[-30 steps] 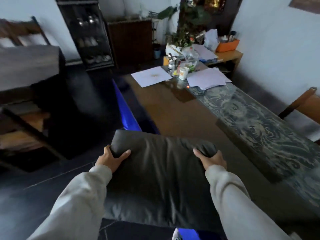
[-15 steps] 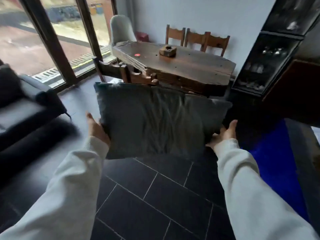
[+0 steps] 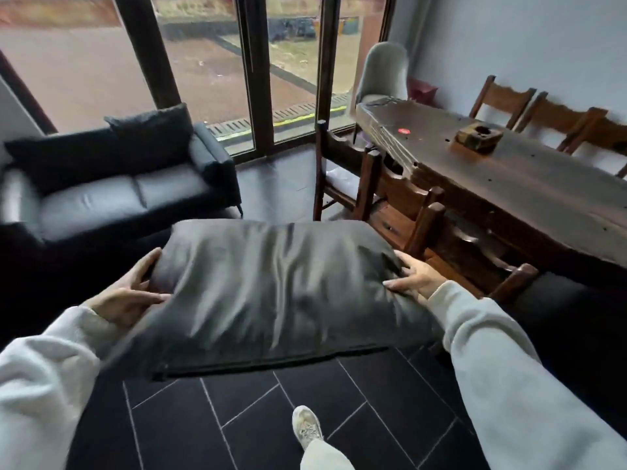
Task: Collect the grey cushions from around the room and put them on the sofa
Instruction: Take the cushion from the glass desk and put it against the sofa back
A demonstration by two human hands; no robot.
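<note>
— What has changed since half a second ago?

— The view has swung left. The black sofa (image 3: 112, 195), then only a sliver at the left edge, now fills the far left in front of the glass doors (image 3: 210, 72). The wooden table (image 3: 509, 178) has slid to the right. A shoe (image 3: 307, 427) now shows on the tiled floor (image 3: 258, 401), near the bottom.

— And the grey cushion (image 3: 278, 293)?

— It stood more upright before, its face towards the camera. Now it lies flatter, with the zip edge nearest the person and the far edge raised. It is in the air at the centre, over the floor and well short of the sofa.

— How do the hands hold it?

— Before, both palms were pressed flat against its sides. Now the left hand (image 3: 130, 295) clasps the left edge. Its thumb lies across the top face and its fingers (image 3: 149, 266) run along the side. The right hand (image 3: 412, 278) grips the right edge, with thumb and forefinger on the fabric. Its other fingers are hidden by the cushion.

— So where does the cushion sit relative to the fingers?

— It spans the gap between the two hands. Each side edge is tucked into a hand, and most of it lies between them and nearer the person.

— Anything on the sofa?

— A second cushion (image 3: 152, 130) leans against the backrest near the right arm.
</note>
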